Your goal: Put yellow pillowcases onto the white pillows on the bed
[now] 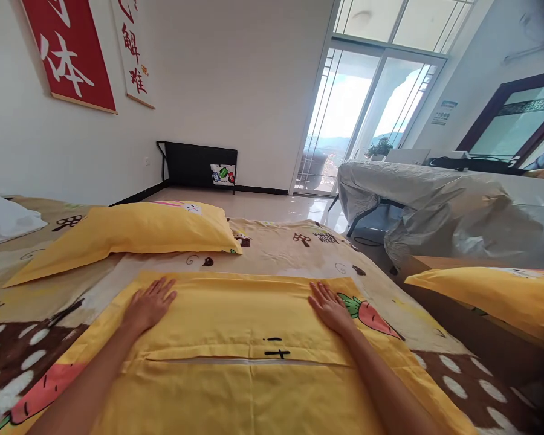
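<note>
A yellow pillowcase (217, 314) printed with carrots lies spread flat on the bed in front of me, its zipped opening running across the middle. My left hand (150, 304) rests palm down near its far left corner, fingers spread. Close to the far right corner, beside a printed carrot, my right hand (332, 307) also lies flat with the fingers stretched out. Neither hand grips anything. Just beyond the pillowcase sits a plump yellow pillow (163, 232) with a matching cover.
The bed has a patterned beige and brown blanket (276, 238). At the left edge is a white pillow (9, 217). Another yellow pillow (489, 296) lies at the right. A plastic-covered table (426, 193) stands beyond, near glass doors (367, 115). A black folded board (190, 163) leans by the wall.
</note>
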`<state>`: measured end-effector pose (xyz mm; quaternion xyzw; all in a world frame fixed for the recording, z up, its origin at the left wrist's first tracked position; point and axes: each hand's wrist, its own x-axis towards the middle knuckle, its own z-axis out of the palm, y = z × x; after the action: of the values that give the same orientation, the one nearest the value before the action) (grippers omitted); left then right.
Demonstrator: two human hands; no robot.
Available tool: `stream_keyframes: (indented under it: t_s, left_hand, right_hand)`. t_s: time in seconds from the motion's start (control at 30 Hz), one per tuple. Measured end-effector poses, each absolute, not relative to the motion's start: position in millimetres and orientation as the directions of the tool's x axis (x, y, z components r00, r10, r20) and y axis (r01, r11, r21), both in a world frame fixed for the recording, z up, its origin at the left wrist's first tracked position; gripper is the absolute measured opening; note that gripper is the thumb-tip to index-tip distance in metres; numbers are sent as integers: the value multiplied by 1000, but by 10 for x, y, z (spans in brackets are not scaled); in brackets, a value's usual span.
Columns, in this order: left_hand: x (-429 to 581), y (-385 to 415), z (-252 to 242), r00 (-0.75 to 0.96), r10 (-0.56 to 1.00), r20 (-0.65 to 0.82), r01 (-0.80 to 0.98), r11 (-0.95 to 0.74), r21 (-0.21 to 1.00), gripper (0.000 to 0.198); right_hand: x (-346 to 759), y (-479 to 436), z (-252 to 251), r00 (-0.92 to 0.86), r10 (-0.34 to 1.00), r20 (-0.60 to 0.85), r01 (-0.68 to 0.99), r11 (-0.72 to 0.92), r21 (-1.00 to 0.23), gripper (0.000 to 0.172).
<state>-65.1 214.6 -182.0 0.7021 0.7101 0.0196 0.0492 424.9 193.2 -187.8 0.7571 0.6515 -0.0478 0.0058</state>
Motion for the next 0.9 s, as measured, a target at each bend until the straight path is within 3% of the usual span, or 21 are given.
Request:
stream_keyframes:
  t_s: [0.1,0.2,0.3,0.4,0.47,0.53,0.67,0.8,0.9]
  left_hand:
    - [-1111,2080,-1765,-163,986,-28,987,163,2,57]
    - [-890,1992,-1669,-139,987,77,990,141,-28,57]
    - [-126,1891,-1600,95,995,41,995,-96,34,58]
    - [579,1785,-1638,324,945,-43,940,-317,128,58]
    - [697,1735,-1715,403,914,-53,905,-389,173,56]
    - [444,1719,-1805,363,932,-16,917,-354,184,55]
    - [-772,1721,-1960,103,993,63,991,-107,77,57]
    - [-1653,1501,-1988,167,979,114,986,-162,-48,60]
    - [-1547,1162,-1917,238,946,221,971,-236,-37,54]
  right_hand:
    - [4752,1791,-1801,342,939,-24,939,-341,32,60]
    - [4466,1723,-1647,373,926,63,928,-373,-18,58]
    - [3592,1700,-1567,77,994,82,992,-68,-106,56]
    - [2753,1647,-1613,-271,962,46,941,275,-199,52]
    - [2547,1629,-1658,-369,929,36,900,367,-235,50]
    - [2728,1649,-1681,-313,950,14,921,308,-238,52]
    - [3845,1644,-1700,39,998,-52,987,-47,-156,58]
    - [4704,1369,-1776,297,954,30,952,-298,61,55]
    - [4653,1064,-1775,242,962,130,960,-256,112,56]
